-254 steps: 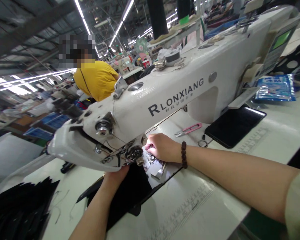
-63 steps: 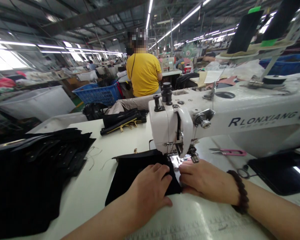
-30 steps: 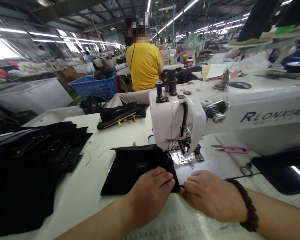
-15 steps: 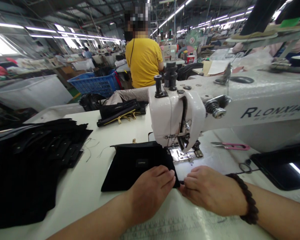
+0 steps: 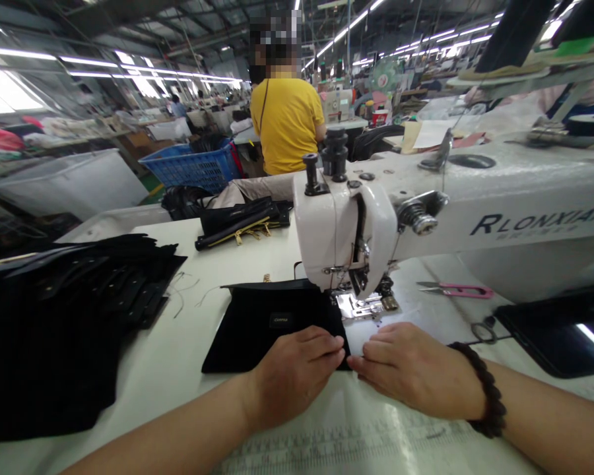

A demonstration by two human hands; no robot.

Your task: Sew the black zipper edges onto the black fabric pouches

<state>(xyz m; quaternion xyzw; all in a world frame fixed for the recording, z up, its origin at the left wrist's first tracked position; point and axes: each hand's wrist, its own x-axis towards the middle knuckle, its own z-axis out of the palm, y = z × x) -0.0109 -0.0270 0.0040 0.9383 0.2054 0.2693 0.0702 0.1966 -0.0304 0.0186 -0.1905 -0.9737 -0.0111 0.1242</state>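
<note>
A black fabric pouch (image 5: 247, 336) with a small lettered label (image 5: 279, 320) lies flat on the sewing table, its right edge at the presser foot (image 5: 359, 306) of a white sewing machine (image 5: 346, 224). My left hand (image 5: 297, 369) rests on the pouch's lower right part, fingers together and pressed on the cloth. At the pouch's lower right corner, my right hand (image 5: 410, 369) has its fingers curled and the tips pinching the edge. A dark beaded bracelet (image 5: 482, 389) circles the right wrist. Some gold metal (image 5: 266, 278) shows just behind the pouch's top edge.
Stacked black pieces (image 5: 54, 330) cover the table's left side. Black items with gold zippers (image 5: 242, 224) lie at the back. Pink-handled thread snips (image 5: 465, 290) and a dark tablet-like device (image 5: 559, 330) are at right. A person in a yellow shirt (image 5: 287, 125) stands beyond, near a blue crate (image 5: 191, 165).
The pouch's lower right corner has shifted slightly left and up, and my right fingertips have moved left with it. My left hand stays on the cloth. The camera view has shifted slightly.
</note>
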